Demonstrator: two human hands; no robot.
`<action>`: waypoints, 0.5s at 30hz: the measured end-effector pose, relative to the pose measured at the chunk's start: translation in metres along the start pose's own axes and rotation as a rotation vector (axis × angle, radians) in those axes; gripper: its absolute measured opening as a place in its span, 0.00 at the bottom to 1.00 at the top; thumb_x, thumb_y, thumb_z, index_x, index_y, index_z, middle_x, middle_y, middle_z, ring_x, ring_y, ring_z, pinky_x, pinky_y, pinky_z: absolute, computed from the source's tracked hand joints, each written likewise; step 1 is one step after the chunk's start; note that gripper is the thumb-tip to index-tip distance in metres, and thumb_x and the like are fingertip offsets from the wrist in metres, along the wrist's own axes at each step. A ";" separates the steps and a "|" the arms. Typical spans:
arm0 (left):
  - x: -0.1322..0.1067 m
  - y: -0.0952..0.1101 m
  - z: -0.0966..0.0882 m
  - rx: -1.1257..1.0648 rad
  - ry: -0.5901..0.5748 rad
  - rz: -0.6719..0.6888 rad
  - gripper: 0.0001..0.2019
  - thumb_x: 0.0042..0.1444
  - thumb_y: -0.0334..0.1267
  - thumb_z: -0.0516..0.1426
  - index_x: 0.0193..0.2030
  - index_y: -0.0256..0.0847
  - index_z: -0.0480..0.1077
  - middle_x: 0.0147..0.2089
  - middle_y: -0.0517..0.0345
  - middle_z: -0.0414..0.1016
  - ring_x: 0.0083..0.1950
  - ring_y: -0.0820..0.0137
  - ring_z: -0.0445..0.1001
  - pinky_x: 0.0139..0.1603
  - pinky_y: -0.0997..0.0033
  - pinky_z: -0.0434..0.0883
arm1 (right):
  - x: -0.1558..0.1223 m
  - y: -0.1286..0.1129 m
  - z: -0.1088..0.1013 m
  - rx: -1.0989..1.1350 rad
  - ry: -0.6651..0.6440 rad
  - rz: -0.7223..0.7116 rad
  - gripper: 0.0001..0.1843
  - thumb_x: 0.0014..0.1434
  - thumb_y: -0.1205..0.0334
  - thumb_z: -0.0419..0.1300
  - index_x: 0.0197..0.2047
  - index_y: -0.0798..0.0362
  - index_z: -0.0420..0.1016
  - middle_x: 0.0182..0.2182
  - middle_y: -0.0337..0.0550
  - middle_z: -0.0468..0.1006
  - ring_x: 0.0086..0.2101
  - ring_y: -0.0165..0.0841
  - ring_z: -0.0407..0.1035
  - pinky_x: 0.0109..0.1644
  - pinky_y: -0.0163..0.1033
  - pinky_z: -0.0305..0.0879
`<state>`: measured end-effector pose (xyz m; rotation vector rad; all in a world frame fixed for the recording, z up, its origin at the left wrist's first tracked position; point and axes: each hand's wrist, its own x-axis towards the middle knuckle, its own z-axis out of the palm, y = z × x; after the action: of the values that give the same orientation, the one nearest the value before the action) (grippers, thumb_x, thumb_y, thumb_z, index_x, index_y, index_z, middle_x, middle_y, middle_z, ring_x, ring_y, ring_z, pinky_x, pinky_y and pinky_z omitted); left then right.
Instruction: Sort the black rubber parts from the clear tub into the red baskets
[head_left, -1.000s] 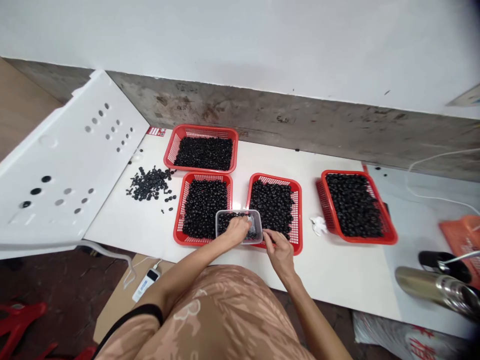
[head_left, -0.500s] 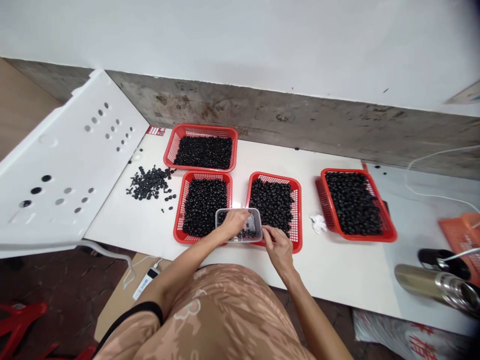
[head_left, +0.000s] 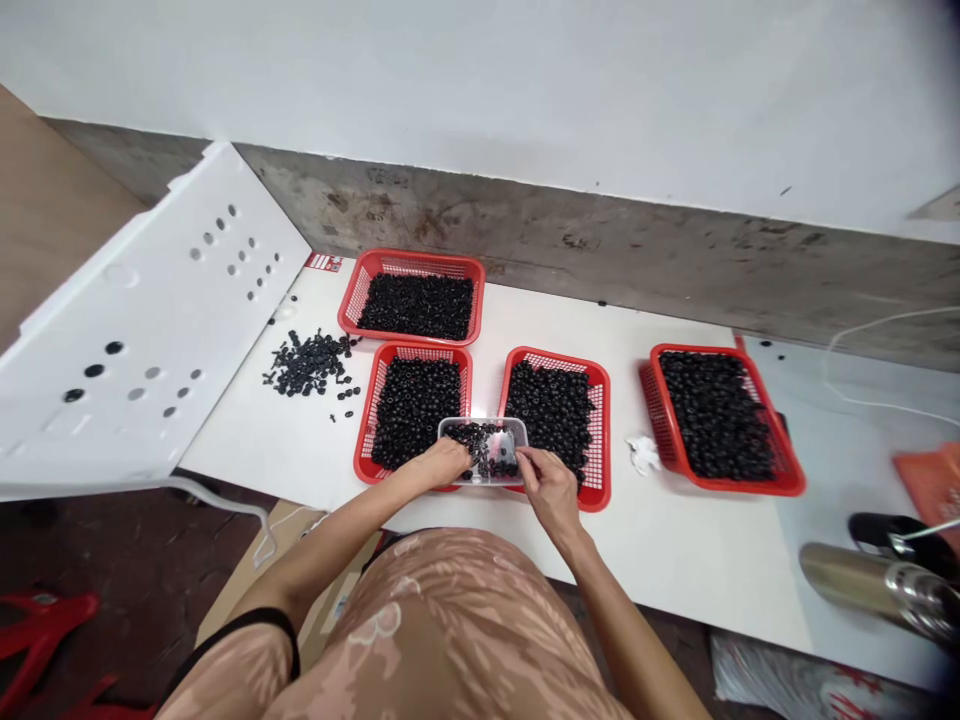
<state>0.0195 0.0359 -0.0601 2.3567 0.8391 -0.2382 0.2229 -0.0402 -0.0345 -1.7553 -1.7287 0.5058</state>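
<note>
A clear plastic box holding small black parts bridges the near ends of two red baskets. My left hand reaches over its left end, fingers curled down at the black parts; what the fingertips pinch is hidden. At the opposite end, my right hand is closed, with thumb and fingertips on the box's right rim. The left red basket and the middle red basket, under and behind the box, are full of round black pieces.
Behind stands another red basket of small black parts; a fourth red basket is at right. A loose black pile lies beside a white perforated panel. A crumpled white tissue and a metal flask are rightward.
My left hand has moved left from the middle of the box to its left end, uncovering black parts inside. My right hand stays at the right rim. The whole view has shifted slightly.
</note>
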 end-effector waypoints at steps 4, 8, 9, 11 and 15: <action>-0.001 0.003 -0.004 0.024 0.017 -0.018 0.07 0.53 0.27 0.53 0.32 0.34 0.73 0.36 0.42 0.76 0.37 0.61 0.75 0.43 0.65 0.67 | 0.003 0.002 0.000 -0.052 -0.053 -0.005 0.15 0.64 0.60 0.50 0.41 0.55 0.76 0.35 0.47 0.79 0.37 0.35 0.72 0.44 0.38 0.65; -0.013 0.014 -0.023 -0.082 0.205 -0.141 0.09 0.55 0.38 0.53 0.39 0.38 0.71 0.39 0.49 0.75 0.37 0.64 0.73 0.39 0.69 0.66 | 0.013 -0.005 0.007 -0.287 -0.305 0.051 0.15 0.65 0.65 0.47 0.42 0.55 0.75 0.38 0.47 0.78 0.37 0.33 0.73 0.41 0.35 0.64; -0.016 0.017 -0.026 -0.139 0.255 -0.176 0.09 0.57 0.38 0.51 0.37 0.39 0.71 0.38 0.52 0.75 0.36 0.65 0.72 0.38 0.71 0.65 | 0.017 -0.009 0.011 -0.377 -0.399 0.069 0.15 0.65 0.66 0.46 0.43 0.54 0.75 0.38 0.48 0.77 0.36 0.33 0.73 0.40 0.34 0.64; -0.020 0.022 -0.029 -0.261 0.346 -0.247 0.12 0.59 0.38 0.46 0.34 0.39 0.70 0.33 0.56 0.74 0.34 0.69 0.70 0.37 0.72 0.63 | 0.026 -0.015 0.021 -0.512 -0.547 0.082 0.16 0.65 0.69 0.45 0.43 0.55 0.75 0.40 0.50 0.76 0.35 0.33 0.74 0.38 0.34 0.64; -0.025 0.024 -0.017 -0.505 0.427 -0.359 0.17 0.62 0.39 0.42 0.29 0.39 0.68 0.26 0.61 0.71 0.29 0.72 0.68 0.34 0.74 0.62 | 0.041 -0.018 0.043 -0.578 -0.661 0.055 0.17 0.63 0.72 0.45 0.42 0.60 0.75 0.40 0.56 0.76 0.35 0.35 0.74 0.37 0.36 0.65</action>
<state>0.0145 0.0190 -0.0261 1.7911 1.3461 0.3153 0.1842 0.0067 -0.0487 -2.1924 -2.4759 0.7186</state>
